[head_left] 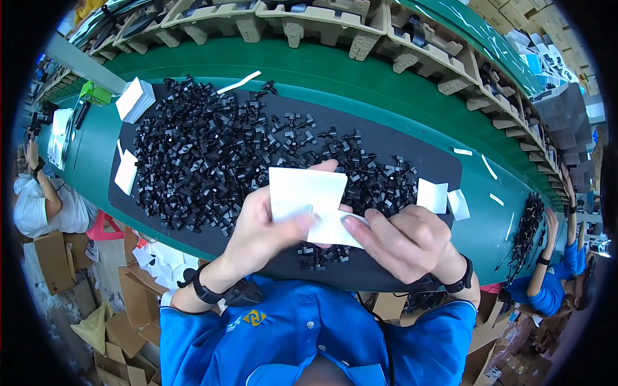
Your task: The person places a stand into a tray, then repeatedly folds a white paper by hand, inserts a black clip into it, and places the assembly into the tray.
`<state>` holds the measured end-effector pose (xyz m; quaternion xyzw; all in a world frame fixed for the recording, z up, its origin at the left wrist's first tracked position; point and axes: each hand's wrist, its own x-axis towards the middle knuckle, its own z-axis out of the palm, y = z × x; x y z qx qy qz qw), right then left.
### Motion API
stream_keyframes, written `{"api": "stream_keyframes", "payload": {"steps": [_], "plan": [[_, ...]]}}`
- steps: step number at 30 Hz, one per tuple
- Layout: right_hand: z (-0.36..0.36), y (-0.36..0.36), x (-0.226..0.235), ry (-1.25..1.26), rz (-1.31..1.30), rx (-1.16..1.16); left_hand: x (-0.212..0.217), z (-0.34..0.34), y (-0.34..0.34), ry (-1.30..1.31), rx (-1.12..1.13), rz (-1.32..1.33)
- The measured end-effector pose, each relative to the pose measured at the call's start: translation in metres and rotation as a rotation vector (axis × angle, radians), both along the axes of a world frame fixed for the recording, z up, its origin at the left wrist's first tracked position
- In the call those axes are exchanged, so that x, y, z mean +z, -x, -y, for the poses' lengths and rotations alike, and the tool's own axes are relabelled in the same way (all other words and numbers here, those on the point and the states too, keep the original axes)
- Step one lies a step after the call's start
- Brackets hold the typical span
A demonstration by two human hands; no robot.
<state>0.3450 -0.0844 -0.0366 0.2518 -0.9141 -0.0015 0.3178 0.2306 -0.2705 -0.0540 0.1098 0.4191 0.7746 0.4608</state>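
Note:
In front of my chest, my left hand [256,226] grips a small stack of white paper sheets [302,188], with its blurred thumb lying across the lower part. My right hand [409,241] pinches a white sheet [333,236] at its right edge; that sheet overlaps the stack, and I cannot tell whether it is separate or part of it. Beneath both hands, a black mat [373,141] carries a large heap of small black plastic parts with knob-like heads [187,154]. Part of the heap is hidden behind the hands and paper.
White paper stacks [134,100] stand at the mat's left, and loose white sheets [432,195] lie right. Cardboard trays [309,18] line the far side. Co-workers sit left [45,199] and right [547,276]; black cables [529,225] pile near the right one. Open boxes [138,296] stand below left.

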Motion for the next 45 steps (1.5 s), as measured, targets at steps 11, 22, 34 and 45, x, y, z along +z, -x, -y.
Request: {"api": "stream_keyframes", "payload": {"steps": [11,22,34,45], "plan": [[0.005,0.001,0.006,0.990,0.779,-0.117,0.010,0.007,-0.005,0.253,-0.074,-0.308],[-0.017,-0.037,0.004,1.037,0.793,-0.018,-0.003,-0.032,-0.018,0.146,-0.203,-1.152],[-0.392,-0.073,0.020,-0.095,-0.196,-1.187,0.026,-0.025,0.059,0.532,0.218,-0.714],[-0.447,0.001,-0.020,0.008,0.391,-1.676,0.058,0.017,0.113,0.633,0.338,-0.777]]}}
